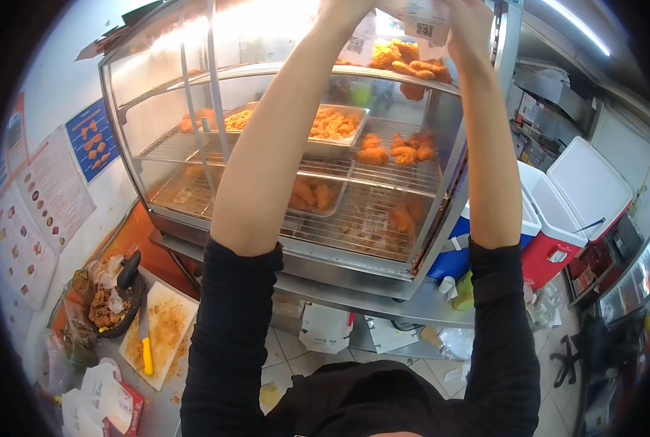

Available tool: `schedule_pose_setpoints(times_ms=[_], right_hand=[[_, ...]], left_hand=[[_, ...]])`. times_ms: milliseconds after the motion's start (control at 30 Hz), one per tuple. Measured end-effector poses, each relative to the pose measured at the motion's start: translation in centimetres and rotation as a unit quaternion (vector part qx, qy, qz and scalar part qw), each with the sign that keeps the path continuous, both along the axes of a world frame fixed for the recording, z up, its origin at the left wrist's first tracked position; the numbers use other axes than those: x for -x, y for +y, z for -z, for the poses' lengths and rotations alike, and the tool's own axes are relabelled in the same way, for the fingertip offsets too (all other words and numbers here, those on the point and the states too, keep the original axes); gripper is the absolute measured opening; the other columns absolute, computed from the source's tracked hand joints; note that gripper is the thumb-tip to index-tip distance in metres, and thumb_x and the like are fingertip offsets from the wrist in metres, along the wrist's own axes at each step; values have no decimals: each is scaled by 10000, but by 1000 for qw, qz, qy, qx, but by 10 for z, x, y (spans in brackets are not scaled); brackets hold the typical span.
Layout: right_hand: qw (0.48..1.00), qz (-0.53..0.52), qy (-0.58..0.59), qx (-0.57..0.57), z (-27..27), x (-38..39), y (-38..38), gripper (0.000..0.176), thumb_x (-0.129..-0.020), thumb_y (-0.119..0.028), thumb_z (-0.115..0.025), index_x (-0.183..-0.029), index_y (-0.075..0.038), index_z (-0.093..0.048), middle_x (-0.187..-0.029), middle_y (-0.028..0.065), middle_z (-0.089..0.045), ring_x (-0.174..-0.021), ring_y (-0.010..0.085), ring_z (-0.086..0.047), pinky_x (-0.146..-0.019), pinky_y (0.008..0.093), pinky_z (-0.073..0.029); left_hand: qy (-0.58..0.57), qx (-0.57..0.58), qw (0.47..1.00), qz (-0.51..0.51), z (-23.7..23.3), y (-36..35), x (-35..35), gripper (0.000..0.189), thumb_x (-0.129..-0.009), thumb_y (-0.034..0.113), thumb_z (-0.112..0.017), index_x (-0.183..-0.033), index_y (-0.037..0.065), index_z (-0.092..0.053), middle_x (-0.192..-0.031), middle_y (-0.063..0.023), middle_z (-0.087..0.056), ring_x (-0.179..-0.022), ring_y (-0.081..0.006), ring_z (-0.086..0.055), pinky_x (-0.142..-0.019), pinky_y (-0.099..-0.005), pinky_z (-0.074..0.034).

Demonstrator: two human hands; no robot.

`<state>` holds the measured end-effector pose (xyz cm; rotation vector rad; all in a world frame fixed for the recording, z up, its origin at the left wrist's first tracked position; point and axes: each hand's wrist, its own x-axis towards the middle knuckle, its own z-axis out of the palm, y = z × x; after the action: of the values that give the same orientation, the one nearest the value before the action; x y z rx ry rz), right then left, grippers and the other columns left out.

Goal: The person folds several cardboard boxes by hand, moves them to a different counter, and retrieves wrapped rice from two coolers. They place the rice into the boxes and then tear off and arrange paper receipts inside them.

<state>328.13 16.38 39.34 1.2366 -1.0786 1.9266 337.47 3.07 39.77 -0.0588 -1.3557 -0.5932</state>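
Note:
Both my arms reach up in front of a glass food warmer (pixel 421 189). My left hand (pixel 350 7) is at the top edge, mostly cut off, beside a white printed slip (pixel 359 40). To the right of it, my right hand (pixel 471 29) is beside another paper slip (pixel 425 20) with a QR code. The fingers of both hands run out of view, so I cannot tell their grip. Behind the slips, fried chicken pieces (pixel 421 69) lie on the warmer's upper shelf. Below, a metal tray (pixel 360 125) holds small fried pieces, with more chicken (pixel 411 148) on the rack.
At lower left, a yellow-handled knife (pixel 146 353) lies on a crumb-covered cutting board (pixel 173 320), beside a dark bowl (pixel 132 309) of fried scraps. A red cooler (pixel 558 251) stands open at right near a blue one (pixel 445 247). Flat white boxes (pixel 325 328) lie under the steel counter.

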Motion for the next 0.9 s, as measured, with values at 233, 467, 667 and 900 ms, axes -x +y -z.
schedule_pose_setpoints(times_ms=[233,467,667,900], right_hand=[[999,-28,29,-24,65,-41,42,366,-820,-61,-701,-1125,11,-513,-891,134,-689,-779,177,-652,-665,296,-535],[958,7,52,-284,193,-38,151,367,-846,-35,-653,-1188,-46,-519,-839,63,-665,-797,105,-641,-669,238,-494],[496,541,64,-676,199,280,221,396,-957,-340,-459,-1220,-63,-563,-1145,195,-605,-947,393,-611,-811,498,-492],[538,356,273,-714,313,439,16,444,-879,-362,-540,-1198,-54,-564,-1094,180,-617,-945,332,-626,-829,476,-497]], left_hand=[[-121,50,968,213,73,41,-21,290,-796,234,-725,-970,3,-728,-816,-162,-715,-744,-212,-688,-712,-298,-522],[-143,-171,842,492,218,121,-39,318,-892,215,-665,-1088,-34,-645,-996,-109,-698,-823,-157,-680,-724,-278,-554],[-137,-337,892,270,309,137,-54,287,-840,162,-723,-1048,-27,-664,-939,-79,-708,-782,-149,-678,-696,-290,-560],[-108,-416,899,83,376,209,-101,400,-780,272,-790,-1069,15,-685,-1005,-83,-708,-913,-122,-640,-818,-286,-496]])
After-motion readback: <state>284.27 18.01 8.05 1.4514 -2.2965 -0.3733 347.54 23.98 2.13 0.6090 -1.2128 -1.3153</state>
